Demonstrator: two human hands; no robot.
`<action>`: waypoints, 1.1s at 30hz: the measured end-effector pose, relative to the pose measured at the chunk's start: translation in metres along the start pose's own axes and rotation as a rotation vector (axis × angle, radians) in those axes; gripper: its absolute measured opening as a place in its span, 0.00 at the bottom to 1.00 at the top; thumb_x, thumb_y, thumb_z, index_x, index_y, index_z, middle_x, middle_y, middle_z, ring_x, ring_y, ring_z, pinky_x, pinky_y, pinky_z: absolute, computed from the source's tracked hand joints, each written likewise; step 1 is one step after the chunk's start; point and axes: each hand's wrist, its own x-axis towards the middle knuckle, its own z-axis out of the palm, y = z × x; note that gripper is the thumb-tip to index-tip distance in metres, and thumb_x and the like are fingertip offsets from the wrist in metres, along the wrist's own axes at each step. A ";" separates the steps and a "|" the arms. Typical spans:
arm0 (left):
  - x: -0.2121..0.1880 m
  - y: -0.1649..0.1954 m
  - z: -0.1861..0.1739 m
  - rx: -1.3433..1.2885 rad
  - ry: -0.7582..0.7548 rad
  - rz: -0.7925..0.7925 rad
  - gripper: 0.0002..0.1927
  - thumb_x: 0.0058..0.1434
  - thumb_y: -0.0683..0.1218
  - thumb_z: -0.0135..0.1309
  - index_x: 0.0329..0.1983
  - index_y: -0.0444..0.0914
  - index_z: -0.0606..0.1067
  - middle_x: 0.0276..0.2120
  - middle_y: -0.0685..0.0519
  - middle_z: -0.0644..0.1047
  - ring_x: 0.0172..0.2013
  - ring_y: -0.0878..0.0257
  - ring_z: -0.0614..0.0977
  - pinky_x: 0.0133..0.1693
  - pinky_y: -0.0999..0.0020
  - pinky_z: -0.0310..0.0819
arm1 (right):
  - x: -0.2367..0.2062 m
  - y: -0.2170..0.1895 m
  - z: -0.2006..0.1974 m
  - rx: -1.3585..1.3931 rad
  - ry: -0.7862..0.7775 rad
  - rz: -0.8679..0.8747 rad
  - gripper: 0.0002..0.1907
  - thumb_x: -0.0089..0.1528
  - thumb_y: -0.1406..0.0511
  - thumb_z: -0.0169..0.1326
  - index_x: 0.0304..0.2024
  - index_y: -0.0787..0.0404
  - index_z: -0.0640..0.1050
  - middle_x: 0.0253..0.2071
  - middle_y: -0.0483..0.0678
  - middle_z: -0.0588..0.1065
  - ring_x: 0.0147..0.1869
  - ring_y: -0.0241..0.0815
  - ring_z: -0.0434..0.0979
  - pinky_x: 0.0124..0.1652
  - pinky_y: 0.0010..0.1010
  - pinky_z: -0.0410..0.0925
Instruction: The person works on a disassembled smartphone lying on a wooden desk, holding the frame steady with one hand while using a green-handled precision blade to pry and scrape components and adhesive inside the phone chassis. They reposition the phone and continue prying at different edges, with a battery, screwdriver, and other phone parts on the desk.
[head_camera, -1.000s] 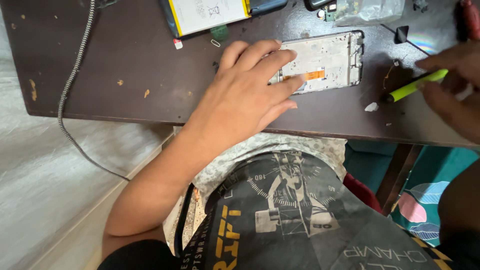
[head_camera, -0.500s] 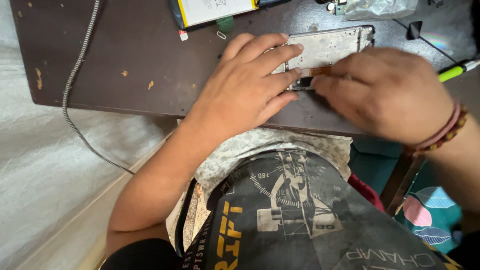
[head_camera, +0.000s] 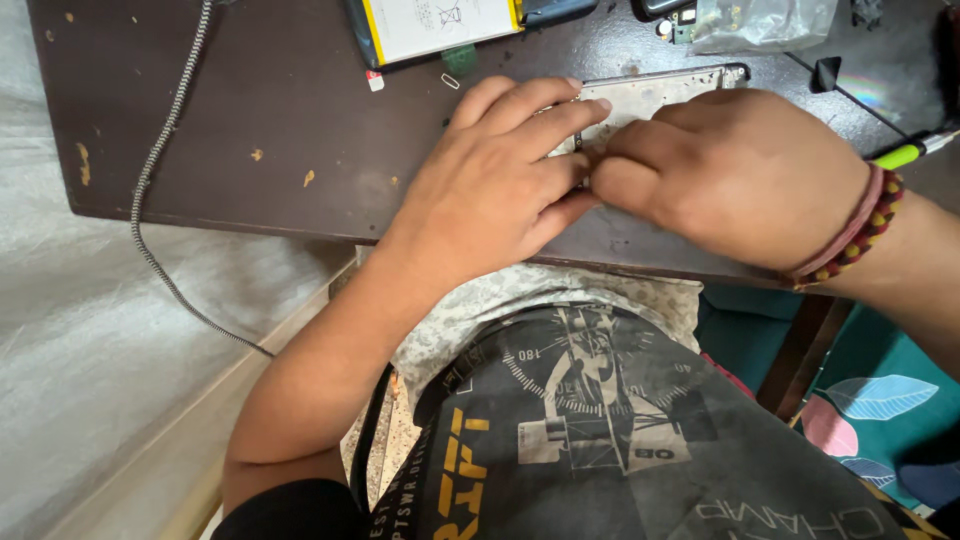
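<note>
A silver phone frame (head_camera: 655, 98), stripped open, lies on the dark brown table (head_camera: 260, 120). My left hand (head_camera: 490, 190) rests on its left end with the fingers spread across it, holding it down. My right hand (head_camera: 730, 165) covers the frame's right part. Its fingertips are pinched together at the near edge, touching my left fingers, and what they pinch is hidden. A yellow-green hand tool (head_camera: 900, 154) lies on the table just behind my right wrist, which wears bead bracelets.
At the table's far edge lie a white battery with a yellow rim (head_camera: 440, 25), a clear plastic bag (head_camera: 762, 22), a black triangular pick (head_camera: 828, 72) and a small green part (head_camera: 460, 58). A braided cable (head_camera: 160, 180) hangs off the left side. My lap is below the near edge.
My right hand has come in from the right, let go of the yellow-green tool and closed onto the phone frame next to my left fingers. The left hand has stayed in place.
</note>
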 end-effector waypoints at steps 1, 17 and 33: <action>0.000 -0.001 0.000 0.001 0.000 0.001 0.14 0.59 0.51 0.67 0.41 0.37 0.83 0.62 0.51 0.75 0.66 0.54 0.70 0.65 0.52 0.60 | 0.002 -0.001 0.000 -0.011 -0.011 -0.004 0.12 0.57 0.63 0.53 0.43 0.56 0.77 0.36 0.45 0.76 0.37 0.44 0.80 0.36 0.36 0.73; -0.003 0.000 -0.003 0.047 0.012 0.024 0.16 0.67 0.53 0.64 0.53 0.41 0.81 0.62 0.53 0.75 0.66 0.55 0.70 0.65 0.53 0.60 | -0.136 0.046 0.056 0.375 0.103 0.560 0.11 0.65 0.68 0.58 0.49 0.59 0.73 0.29 0.48 0.72 0.30 0.39 0.74 0.33 0.29 0.67; 0.000 0.005 0.004 0.101 0.003 0.056 0.17 0.66 0.54 0.64 0.56 0.45 0.81 0.67 0.49 0.71 0.65 0.53 0.69 0.64 0.52 0.60 | -0.224 0.037 0.093 0.344 0.044 0.722 0.22 0.54 0.78 0.63 0.51 0.61 0.81 0.48 0.55 0.77 0.45 0.46 0.80 0.39 0.30 0.74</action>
